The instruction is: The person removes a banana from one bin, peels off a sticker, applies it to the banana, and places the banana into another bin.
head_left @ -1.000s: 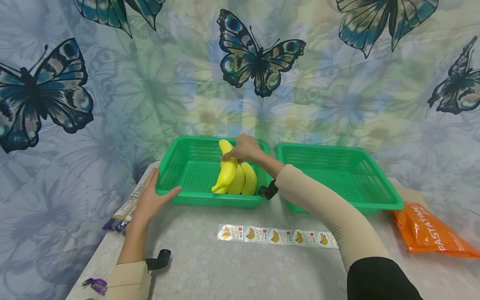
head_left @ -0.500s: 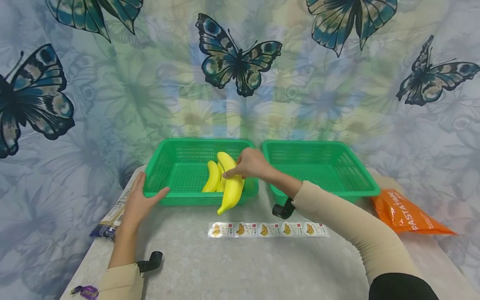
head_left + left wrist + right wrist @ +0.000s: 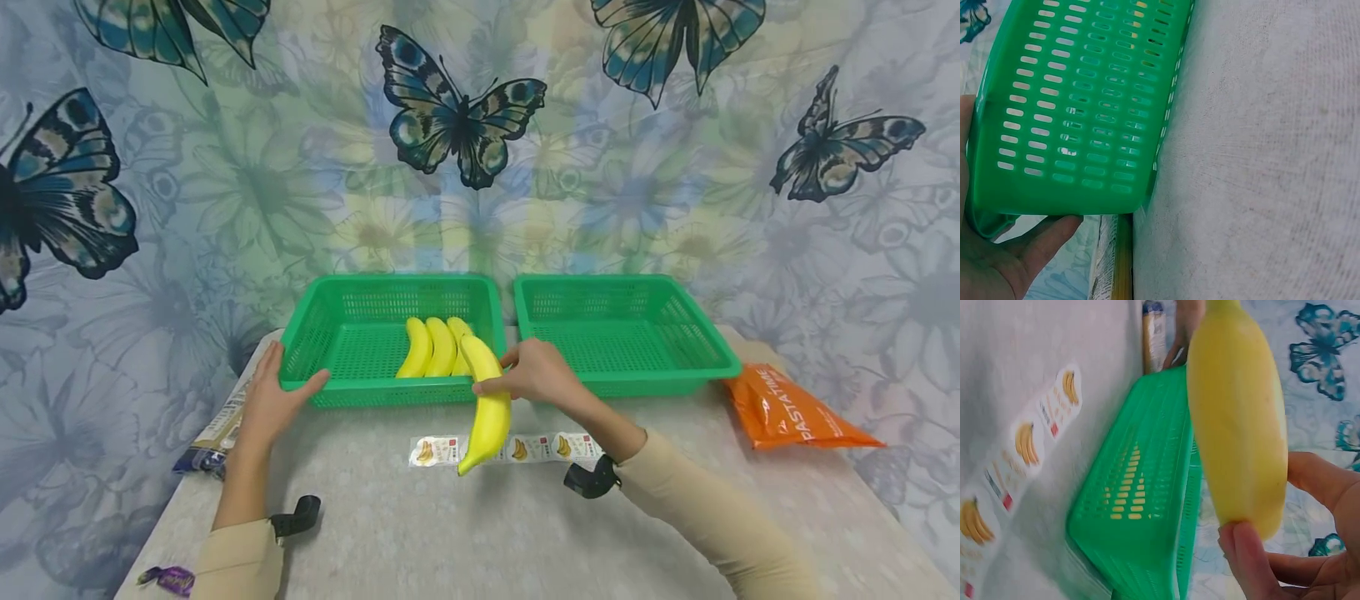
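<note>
Head view: smooth yellow banana (image 3: 486,400) pinched in the right hand (image 3: 536,377), above the desk (image 3: 450,533).

It hangs over a banana-sticker strip (image 3: 517,448), before the green slotted plastic basket (image 3: 341,392) whose corner the left hand (image 3: 273,400) grips. Held only near its top, it might swing or slip. Part of the strip is hidden.
</note>
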Available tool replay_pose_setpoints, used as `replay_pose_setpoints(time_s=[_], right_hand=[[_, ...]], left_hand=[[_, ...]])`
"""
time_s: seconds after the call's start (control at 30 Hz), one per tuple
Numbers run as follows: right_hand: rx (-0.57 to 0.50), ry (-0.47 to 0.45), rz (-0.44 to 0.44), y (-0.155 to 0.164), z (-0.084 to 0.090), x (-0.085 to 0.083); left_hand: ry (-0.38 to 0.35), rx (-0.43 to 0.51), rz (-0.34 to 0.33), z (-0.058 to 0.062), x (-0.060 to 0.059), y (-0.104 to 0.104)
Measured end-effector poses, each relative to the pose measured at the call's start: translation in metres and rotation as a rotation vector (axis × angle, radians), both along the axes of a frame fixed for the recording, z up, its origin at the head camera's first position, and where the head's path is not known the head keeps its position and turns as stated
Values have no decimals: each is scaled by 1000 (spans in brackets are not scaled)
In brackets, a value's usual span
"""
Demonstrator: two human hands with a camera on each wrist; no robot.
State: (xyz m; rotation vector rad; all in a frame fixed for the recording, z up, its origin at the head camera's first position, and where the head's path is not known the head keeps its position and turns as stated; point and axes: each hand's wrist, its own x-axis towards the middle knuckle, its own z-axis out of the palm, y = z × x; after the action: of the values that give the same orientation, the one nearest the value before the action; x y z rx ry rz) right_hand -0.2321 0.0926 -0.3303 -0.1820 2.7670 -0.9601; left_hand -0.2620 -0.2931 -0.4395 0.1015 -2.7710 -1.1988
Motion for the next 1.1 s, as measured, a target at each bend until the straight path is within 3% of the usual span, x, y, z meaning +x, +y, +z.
replay_pose_setpoints(time_s=[0.3,0.53,0.87,1.1], right_hand=[[-41,75,-53,23,-29,45],[-68,42,-130,39,-65,73],[-12,-40,-91,58,-103,88],[15,-60,-36,66,-112,94]], left_hand=[[5,-8,5,0,1,1],[11,1,18,1,0,1],[-7,19,38,-1,3,1],[6,21,37,0,-1,5]])
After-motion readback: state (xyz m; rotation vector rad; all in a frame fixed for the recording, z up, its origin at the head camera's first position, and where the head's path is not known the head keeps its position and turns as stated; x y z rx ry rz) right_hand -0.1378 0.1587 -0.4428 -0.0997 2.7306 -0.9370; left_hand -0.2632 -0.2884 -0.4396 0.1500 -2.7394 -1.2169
